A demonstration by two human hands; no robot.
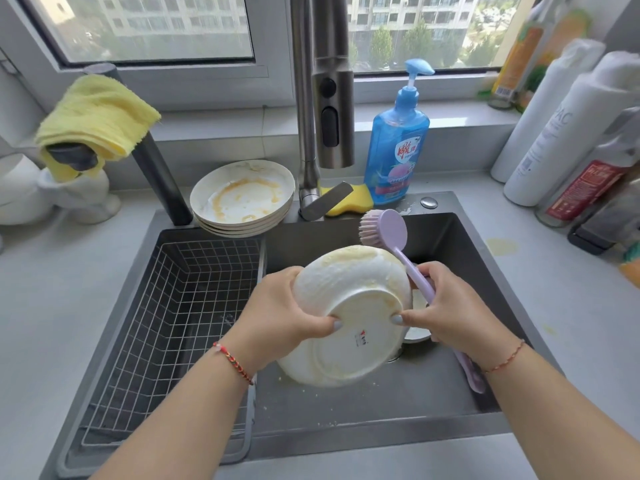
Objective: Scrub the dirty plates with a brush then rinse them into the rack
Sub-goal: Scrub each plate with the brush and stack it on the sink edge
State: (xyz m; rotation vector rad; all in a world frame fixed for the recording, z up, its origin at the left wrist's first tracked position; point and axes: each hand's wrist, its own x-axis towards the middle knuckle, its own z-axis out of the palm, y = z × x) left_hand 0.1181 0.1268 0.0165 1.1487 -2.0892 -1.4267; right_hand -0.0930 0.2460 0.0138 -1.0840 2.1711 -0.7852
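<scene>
While held tilted over the sink [460,403], underside toward the camera, plate [349,317]: white ceramic, stiff, breakable, yellow residue on its outer wall, probably slick when wet. Left hand [280,317] curls round its left rim; right hand [446,306] grips the lilac brush [384,233], thumb tip steadying the foot ring. Best held by opposite rim edges. Dirty stack [242,199] waits behind the wire rack [180,306].
</scene>
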